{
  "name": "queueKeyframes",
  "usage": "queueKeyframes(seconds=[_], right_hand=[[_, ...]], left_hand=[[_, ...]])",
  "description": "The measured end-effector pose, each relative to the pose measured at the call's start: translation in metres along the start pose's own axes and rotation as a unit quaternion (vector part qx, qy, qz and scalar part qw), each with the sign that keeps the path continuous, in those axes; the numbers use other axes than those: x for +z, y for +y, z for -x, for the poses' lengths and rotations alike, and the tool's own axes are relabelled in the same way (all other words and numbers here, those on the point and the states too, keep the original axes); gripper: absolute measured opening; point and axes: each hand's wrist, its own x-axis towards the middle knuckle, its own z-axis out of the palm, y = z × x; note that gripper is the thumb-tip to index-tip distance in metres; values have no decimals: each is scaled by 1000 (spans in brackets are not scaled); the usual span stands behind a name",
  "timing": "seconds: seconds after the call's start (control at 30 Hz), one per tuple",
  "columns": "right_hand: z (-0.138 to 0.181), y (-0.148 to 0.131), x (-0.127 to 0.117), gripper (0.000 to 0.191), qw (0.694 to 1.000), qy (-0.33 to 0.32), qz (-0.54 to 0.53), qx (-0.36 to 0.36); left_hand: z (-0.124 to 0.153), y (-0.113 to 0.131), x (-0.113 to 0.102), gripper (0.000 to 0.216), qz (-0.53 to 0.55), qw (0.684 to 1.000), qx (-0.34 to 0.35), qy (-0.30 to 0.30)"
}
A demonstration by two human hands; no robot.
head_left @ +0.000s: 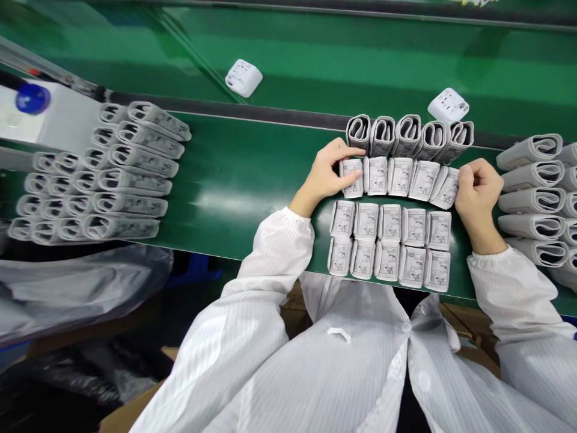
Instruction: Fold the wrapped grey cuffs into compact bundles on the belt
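Note:
My left hand [325,174] pinches the left end of a row of rolled grey cuffs with printed labels [399,177] on the green table [234,186]. My right hand [478,187] is closed on the right end of that same row. Behind the row stand several more rolled cuffs on end [408,135]. In front of it lie two more rows of labelled cuffs [390,243], near the table's front edge.
A large stack of rolled cuffs [103,174] lies at the left, another stack [536,204] at the right. Two white square devices [243,77] [448,106] sit on the green conveyor behind. Grey plastic bags [76,288] hang below the table at left.

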Motion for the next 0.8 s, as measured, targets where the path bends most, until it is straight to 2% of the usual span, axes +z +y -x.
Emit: queueKeyframes(seconds=[0.2,0.5,0.63,0.8], right_hand=[[1,1,0,49,1000,-8,-4,-7],[1,2,1,47,1000,-3,-22,-16],[1,-3,0,45,1000,-15,-9,-13],[0,-6,-1,45,1000,-13,-17,-16]], left_hand=[[0,2,-1,56,-16,1000,4,-24],[-1,-7,-1,55,-7,999,22,23],[-3,-5,2,60,9,999,44,16],[-2,3,3,52,12,999,45,-5]])
